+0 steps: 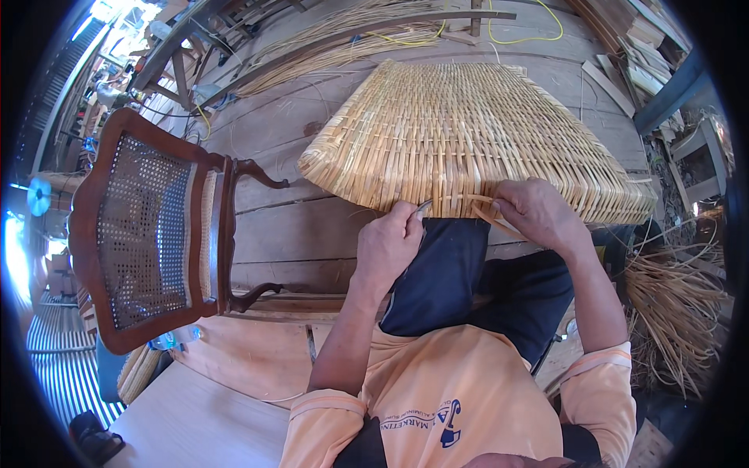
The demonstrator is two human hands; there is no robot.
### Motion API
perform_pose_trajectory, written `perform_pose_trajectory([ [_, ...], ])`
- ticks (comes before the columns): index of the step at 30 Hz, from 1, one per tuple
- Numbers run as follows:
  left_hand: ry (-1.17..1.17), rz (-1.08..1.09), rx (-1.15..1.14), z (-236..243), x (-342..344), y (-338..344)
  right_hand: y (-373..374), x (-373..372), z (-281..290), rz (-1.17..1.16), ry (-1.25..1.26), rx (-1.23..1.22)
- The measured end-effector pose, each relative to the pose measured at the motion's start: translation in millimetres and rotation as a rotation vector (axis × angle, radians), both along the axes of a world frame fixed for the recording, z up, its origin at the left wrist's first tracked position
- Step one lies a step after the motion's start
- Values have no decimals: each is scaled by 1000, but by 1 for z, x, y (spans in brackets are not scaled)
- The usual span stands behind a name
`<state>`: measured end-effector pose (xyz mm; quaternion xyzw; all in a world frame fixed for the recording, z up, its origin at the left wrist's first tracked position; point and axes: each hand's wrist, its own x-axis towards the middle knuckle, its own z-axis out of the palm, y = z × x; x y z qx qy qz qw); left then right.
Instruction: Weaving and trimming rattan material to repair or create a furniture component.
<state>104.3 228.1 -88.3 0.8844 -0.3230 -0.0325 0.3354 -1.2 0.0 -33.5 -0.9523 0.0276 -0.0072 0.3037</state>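
Observation:
A woven rattan panel point(460, 125), shaped like a seat or lid with a thick wrapped edge, lies across my lap. My left hand point(388, 243) is closed at its near edge. A short curved metal tip, seemingly of a hand tool point(424, 206), pokes out from between thumb and fingers; its handle is hidden in the fist. To the right, my right hand point(540, 212) pinches a flat rattan strip point(499, 225). One length of the strip runs toward the weave at the edge, and another loops below the fingers.
A wooden chair with cane mesh point(148, 226) stands at the left. A bundle of loose rattan strips point(675, 304) hangs at the right. Long canes point(335, 62) and a yellow cord point(558, 30) lie on the plank floor point(289, 222). Wood offcuts point(608, 87) lie at the far right.

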Motion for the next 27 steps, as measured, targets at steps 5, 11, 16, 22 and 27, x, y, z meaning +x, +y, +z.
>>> perform_pose_trajectory([
  [5, -115, 14, -107, -9, -3, -2, 17, -5, -14, -143, -99, -130],
  [11, -175, 24, -126, -16, -6, -3, 29, -1, -30, -180, -183, -352],
  [16, -207, 22, -110, -18, -7, -4, 45, 7, -35, -240, -146, -416],
  [22, -147, 15, 126, 4, -12, 1, 33, 10, -19, -162, -129, -458],
  [27, -45, 103, 261, 21, -15, 12, 16, 8, -6, -96, -20, -285],
])
